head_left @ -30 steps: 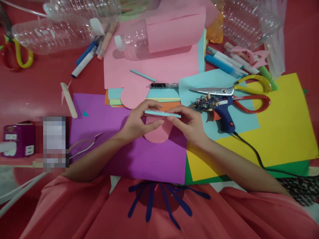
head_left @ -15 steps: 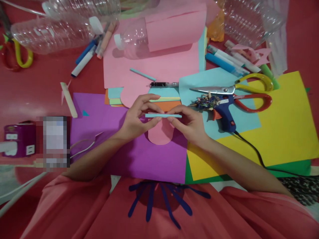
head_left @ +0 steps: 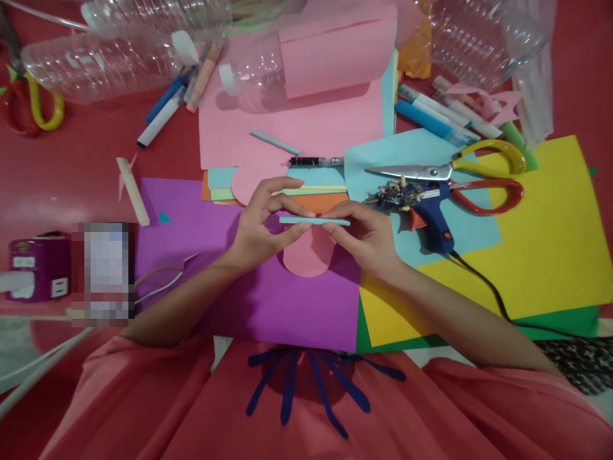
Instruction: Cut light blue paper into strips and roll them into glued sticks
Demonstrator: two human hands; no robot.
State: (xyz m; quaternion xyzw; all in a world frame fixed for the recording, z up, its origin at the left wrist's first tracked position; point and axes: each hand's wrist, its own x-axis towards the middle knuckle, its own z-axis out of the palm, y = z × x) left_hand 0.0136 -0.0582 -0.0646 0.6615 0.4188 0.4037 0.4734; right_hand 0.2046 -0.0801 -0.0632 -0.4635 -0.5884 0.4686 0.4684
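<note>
Between both hands, a narrow light-blue paper strip (head_left: 315, 221) is held level. My left hand (head_left: 263, 223) pinches its left part between thumb and fingers. The right part is pinched the same way by my right hand (head_left: 366, 233). Below the strip, a pink paper piece with a rounded end (head_left: 308, 255) lies over the purple sheet (head_left: 287, 313); its upper part is hidden by the strip and fingers. Beyond my left hand is another rounded pink piece (head_left: 253, 179). A thin blue-green paper stick (head_left: 275, 142) and a black pen (head_left: 311, 161) lie farther back.
On the right lie scissors (head_left: 488, 172), a blue glue gun (head_left: 438, 223) with its cord, and a yellow sheet (head_left: 541, 255). At the back are a pink-wrapped bottle (head_left: 335, 57), clear bottles (head_left: 105, 67) and markers (head_left: 435, 121). A phone (head_left: 105, 271) and purple power adapter (head_left: 41, 268) sit left.
The blue strip has tilted slightly in my fingers, its right end now a little lower than before. Both hands keep nearly the same place and grip.
</note>
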